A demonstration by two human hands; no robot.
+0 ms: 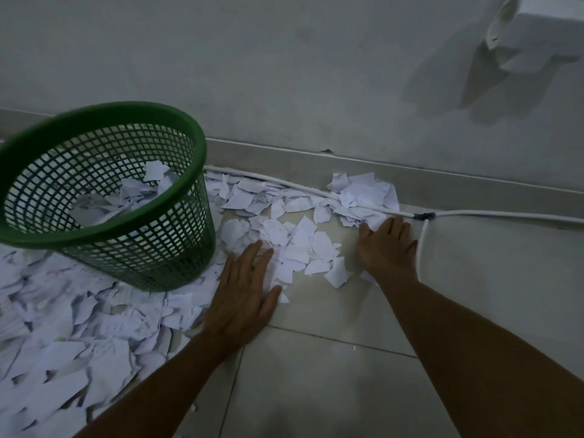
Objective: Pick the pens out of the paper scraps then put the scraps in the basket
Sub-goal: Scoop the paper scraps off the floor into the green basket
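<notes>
A green mesh basket (189, 172) stands on the tiled floor at the left, with some white paper scraps inside it. More white paper scraps (297, 241) lie scattered between my two hands and along the wall. A larger spread of scraps (63, 343) covers the floor at the lower left. My left hand (246, 292) lies flat with straight fingers on the scraps just right of the basket. Flat on the floor at the scraps' right edge, near the cable, rests my right hand (385, 248). No pen shows.
A white cable (474, 213) runs along the skirting board, with a dark joint (425, 216) and a branch bending down beside my right hand. A white fixture (537, 30) hangs on the wall at the upper right. Bare tiles lie at the lower right.
</notes>
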